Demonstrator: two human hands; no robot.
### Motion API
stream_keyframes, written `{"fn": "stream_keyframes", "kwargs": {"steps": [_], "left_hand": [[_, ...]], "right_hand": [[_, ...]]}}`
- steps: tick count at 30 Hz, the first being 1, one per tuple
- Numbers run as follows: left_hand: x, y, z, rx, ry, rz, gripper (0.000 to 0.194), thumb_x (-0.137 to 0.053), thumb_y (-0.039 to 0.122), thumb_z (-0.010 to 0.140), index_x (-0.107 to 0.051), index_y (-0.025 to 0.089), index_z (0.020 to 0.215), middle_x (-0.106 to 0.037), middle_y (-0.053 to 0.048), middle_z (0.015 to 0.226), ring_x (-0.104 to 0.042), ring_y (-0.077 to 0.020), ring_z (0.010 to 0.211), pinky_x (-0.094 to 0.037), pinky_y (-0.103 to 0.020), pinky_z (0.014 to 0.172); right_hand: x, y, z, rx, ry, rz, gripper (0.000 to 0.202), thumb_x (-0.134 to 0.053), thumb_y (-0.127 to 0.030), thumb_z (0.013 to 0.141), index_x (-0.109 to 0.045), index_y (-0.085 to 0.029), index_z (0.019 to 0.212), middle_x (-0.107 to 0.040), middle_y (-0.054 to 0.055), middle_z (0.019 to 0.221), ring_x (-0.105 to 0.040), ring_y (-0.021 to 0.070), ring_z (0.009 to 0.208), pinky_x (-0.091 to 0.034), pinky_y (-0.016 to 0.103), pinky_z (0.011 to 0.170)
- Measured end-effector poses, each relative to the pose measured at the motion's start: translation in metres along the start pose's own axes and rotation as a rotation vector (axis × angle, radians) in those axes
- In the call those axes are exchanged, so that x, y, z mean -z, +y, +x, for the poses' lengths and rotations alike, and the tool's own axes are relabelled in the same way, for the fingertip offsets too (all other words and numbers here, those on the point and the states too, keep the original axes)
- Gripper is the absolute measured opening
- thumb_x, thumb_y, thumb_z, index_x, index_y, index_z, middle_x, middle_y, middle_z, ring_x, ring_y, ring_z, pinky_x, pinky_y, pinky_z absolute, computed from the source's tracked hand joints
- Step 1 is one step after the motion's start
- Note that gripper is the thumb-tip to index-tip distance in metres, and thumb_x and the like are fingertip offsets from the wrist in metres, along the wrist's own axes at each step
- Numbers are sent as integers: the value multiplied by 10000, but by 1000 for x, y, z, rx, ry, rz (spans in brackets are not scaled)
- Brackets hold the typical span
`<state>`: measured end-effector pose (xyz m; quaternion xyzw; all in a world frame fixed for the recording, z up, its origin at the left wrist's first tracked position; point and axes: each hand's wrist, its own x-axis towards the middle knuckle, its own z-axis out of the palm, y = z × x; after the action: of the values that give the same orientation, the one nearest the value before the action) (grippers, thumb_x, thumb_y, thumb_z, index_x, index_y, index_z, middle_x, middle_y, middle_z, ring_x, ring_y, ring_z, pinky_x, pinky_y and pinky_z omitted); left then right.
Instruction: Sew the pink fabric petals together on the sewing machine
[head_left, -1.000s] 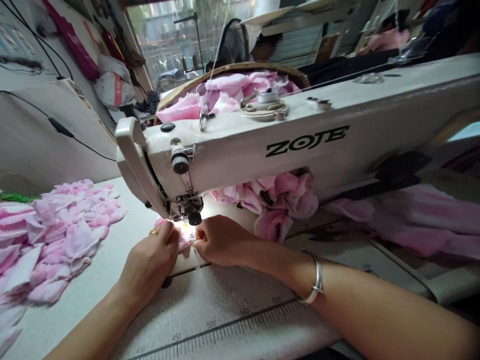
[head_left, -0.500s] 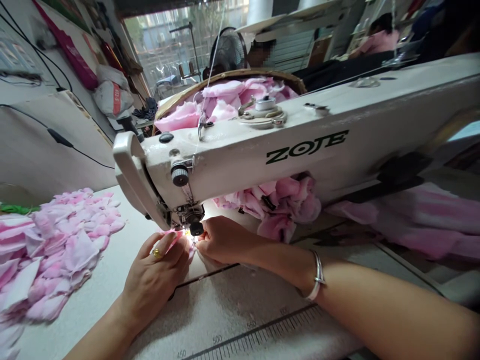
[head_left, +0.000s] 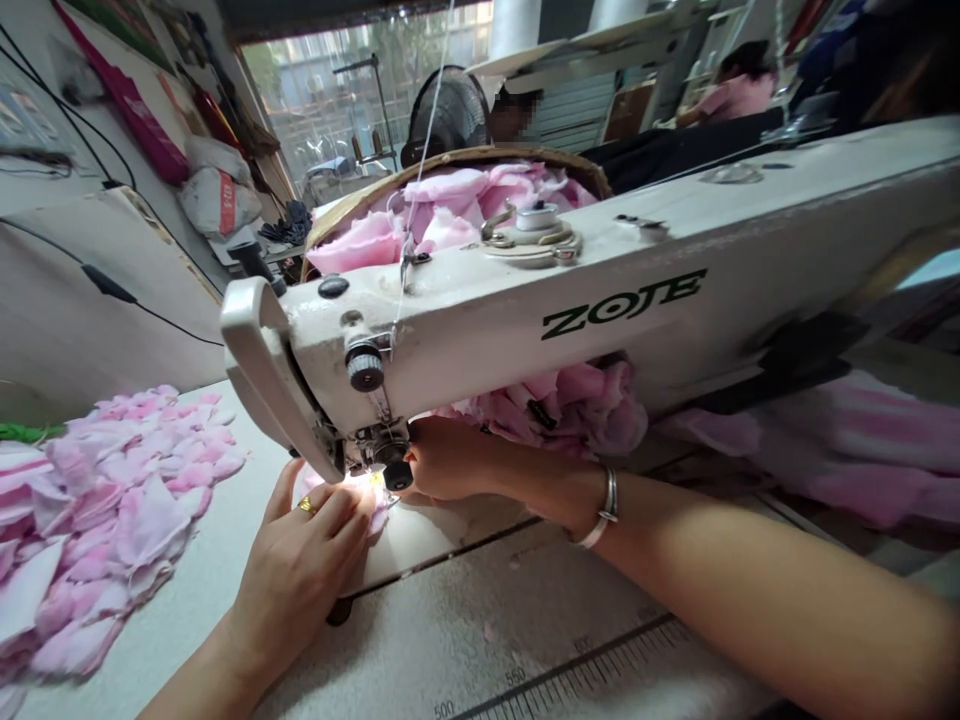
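Under the lit needle area of a white sewing machine (head_left: 450, 330) lies a small piece of pink fabric (head_left: 381, 518). My left hand (head_left: 315, 545), a gold ring on one finger, is at its near left side, with the fingers bent down onto the cloth and gripping it; the fingertips are partly hidden. Just right of the needle and behind the black knob (head_left: 398, 475) is my right hand (head_left: 461, 458), closed in a pinch. What its fingertips hold is hidden from me.
A heap of pink and white fabric pieces (head_left: 127, 530) spreads over the table at left. More bunched pink fabric (head_left: 592, 405) lies beneath the machine arm. Behind stands a basket (head_left: 600, 175) of pink pieces, with a fan (head_left: 450, 110) and other people farther back.
My right hand has moved up and back, away from my left hand, to beside the machine head. My left hand has shifted slightly left and down, its fingers still on the cloth.
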<state>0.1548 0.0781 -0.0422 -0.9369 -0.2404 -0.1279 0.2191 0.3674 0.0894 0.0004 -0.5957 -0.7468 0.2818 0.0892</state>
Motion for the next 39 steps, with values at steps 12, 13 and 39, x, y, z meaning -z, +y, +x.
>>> {"fn": "stream_keyframes", "kwargs": {"steps": [12,13,39], "left_hand": [[-3,-1,-2,28,-10,-96,285,-341,209,981,-547,202,1179,-637,-26,1003,-554,-198,883,-291,-550,1035],[-3,-1,-2,34,-18,-111,286,-345,211,981,-549,204,1182,-637,-27,1024,-554,-197,894,-282,-553,1046],[0,0,0,85,-26,-248,327,-437,144,941,-538,240,1236,-634,-21,1017,-555,-190,918,-301,-561,1033]], "right_hand": [[-16,-4,-12,83,99,-105,251,-555,-302,792,-704,-106,838,-707,159,838,-622,224,722,-332,262,545],[-16,-4,-12,82,100,-109,252,-557,-301,792,-705,-105,848,-708,166,853,-625,230,733,-330,266,545],[-5,-5,-17,-56,2,-52,222,-562,-239,771,-659,-146,594,-659,61,538,-580,141,514,-291,232,443]]}}
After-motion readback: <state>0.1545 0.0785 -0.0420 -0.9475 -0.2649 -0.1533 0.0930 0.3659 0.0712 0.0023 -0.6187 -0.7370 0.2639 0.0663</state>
